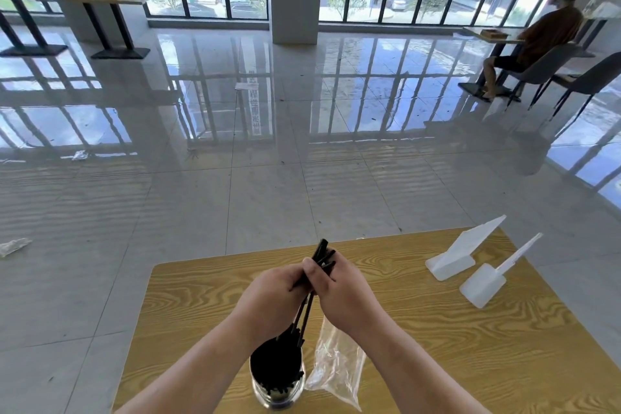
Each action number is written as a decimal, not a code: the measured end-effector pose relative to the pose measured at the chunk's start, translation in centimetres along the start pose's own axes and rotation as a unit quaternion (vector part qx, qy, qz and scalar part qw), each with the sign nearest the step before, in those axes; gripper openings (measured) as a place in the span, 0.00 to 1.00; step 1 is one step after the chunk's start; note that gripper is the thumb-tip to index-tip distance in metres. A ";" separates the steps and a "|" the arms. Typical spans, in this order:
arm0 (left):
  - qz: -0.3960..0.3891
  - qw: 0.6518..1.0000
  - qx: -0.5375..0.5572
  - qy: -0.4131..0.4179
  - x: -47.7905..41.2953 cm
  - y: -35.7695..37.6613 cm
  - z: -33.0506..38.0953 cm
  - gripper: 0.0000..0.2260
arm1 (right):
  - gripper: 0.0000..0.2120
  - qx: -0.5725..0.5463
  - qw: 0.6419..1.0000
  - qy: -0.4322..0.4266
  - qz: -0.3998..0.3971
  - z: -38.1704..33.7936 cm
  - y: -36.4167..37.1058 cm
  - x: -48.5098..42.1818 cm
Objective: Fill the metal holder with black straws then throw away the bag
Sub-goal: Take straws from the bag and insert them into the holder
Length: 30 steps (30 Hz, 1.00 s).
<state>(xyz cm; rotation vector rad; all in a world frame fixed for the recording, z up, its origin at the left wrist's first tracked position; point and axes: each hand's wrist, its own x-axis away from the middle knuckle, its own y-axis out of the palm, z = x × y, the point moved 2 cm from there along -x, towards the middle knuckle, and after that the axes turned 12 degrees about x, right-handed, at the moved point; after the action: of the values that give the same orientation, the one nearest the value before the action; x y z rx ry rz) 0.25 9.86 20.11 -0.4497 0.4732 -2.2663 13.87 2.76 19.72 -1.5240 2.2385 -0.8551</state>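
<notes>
Head view: left hand [268,296] and right hand [342,292], pressed together, both curled round 1 bundle of black straws [321,254]. Bundle tilted, its lower ends below the hands reaching into the metal holder [260,391], which is packed with straws. Clear bag [336,366] lies on the wooden surface [453,346] under the right wrist, just beside the holder. White scoop [484,282] and white stand [453,252] sit well right of the right hand.

Both bare forearms stretched forward, angled inward; the left hand [268,296] and right hand [346,292] touched, fingers curled, gripping black straws [323,250] together.
</notes>
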 end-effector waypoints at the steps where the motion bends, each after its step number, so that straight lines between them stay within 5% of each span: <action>1: -0.005 1.000 0.012 -0.002 -0.1 0.0 -0.1 0.15 | 0.12 0.001 1.000 -0.007 0.003 0.0 0.1 -0.1; 9: -0.074 0.986 0.145 -0.029 -0.5 0.1 -1.0 0.08 | 0.11 -0.041 0.999 -0.030 0.014 -0.2 0.7 -0.3; 18: -0.111 0.990 -0.053 -0.069 -0.3 -1.0 -2.8 0.11 | 0.08 0.047 0.997 -0.048 -0.026 0.5 1.8 0.1; 30: -0.100 0.975 -0.164 -0.110 -0.2 -1.5 -5.0 0.16 | 0.04 0.153 0.982 -0.047 -0.103 3.7 7.3 2.6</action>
<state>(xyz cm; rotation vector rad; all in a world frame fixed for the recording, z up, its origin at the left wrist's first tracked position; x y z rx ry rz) -2.82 11.87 16.41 -0.9433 0.7176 -2.2969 9.48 1.14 12.47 -1.6257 1.8038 -1.1040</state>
